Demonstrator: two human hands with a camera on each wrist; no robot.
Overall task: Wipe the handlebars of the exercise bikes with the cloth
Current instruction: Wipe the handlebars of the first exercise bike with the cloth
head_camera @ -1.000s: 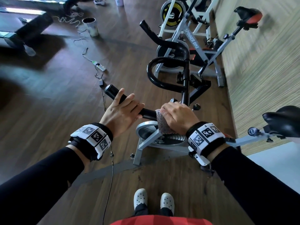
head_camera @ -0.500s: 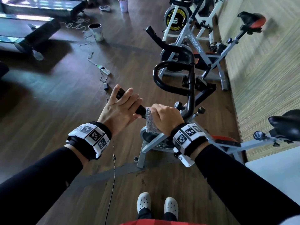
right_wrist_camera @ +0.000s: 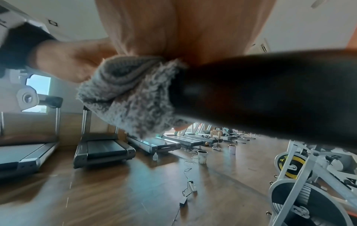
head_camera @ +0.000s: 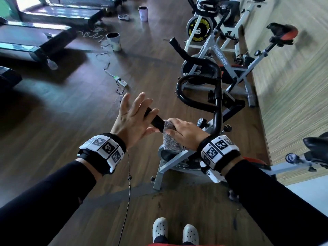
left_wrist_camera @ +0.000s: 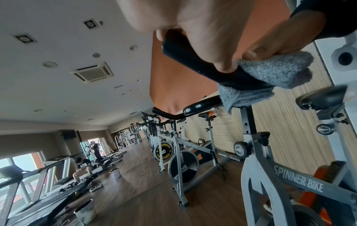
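Observation:
The near exercise bike's black handlebar (head_camera: 196, 102) ends in a foam grip (head_camera: 156, 121) that points left. My right hand (head_camera: 184, 132) grips a grey fluffy cloth (head_camera: 170, 142) wrapped round that grip, with a flap hanging below. My left hand (head_camera: 134, 118) lies over the grip's free end, fingers straight and spread, thumb beside the bar next to the cloth. In the left wrist view the cloth (left_wrist_camera: 270, 71) hugs the bar (left_wrist_camera: 193, 61). In the right wrist view the cloth (right_wrist_camera: 131, 99) bunches against the blurred black bar (right_wrist_camera: 270, 94).
A second spinner bike (head_camera: 221, 59) and a third with a yellow flywheel (head_camera: 198, 31) stand beyond, along the striped wall (head_camera: 292, 86). Treadmills (head_camera: 35, 38) line the left. A power strip (head_camera: 120, 81), cables and two buckets (head_camera: 114, 41) lie on the wood floor.
My right hand has slid the cloth leftward along the grip toward my left hand. My left hand has let go of the grip and spread its fingers.

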